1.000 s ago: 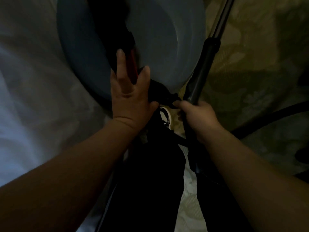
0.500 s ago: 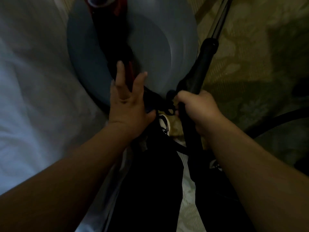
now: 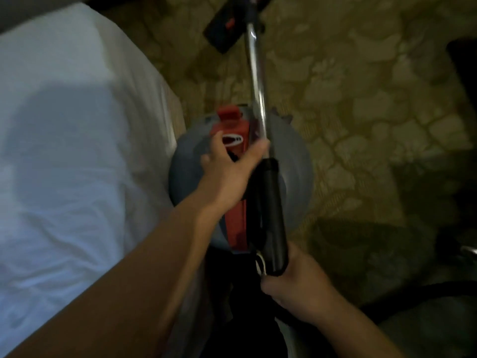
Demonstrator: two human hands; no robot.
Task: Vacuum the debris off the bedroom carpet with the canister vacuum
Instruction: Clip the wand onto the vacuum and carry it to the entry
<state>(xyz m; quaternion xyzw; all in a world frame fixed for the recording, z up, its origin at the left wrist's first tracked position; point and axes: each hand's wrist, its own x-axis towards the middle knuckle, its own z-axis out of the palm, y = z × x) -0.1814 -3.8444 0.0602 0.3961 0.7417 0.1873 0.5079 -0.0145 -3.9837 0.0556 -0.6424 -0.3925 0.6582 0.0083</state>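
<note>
Dim, uneven light. Floor: olive-tan carpet with pale floral pattern. Left: bed, rumpled white sheet, edge touching the carpet. Dark furniture at right edge, indistinct.

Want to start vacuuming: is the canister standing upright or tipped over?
Upright: the canister shows its round grey top and red handle from above, beside the bed.

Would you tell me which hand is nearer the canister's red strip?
Left. The left hand reaches over the red strip; the right hand grips the wand farther back, nearer the person.
</note>
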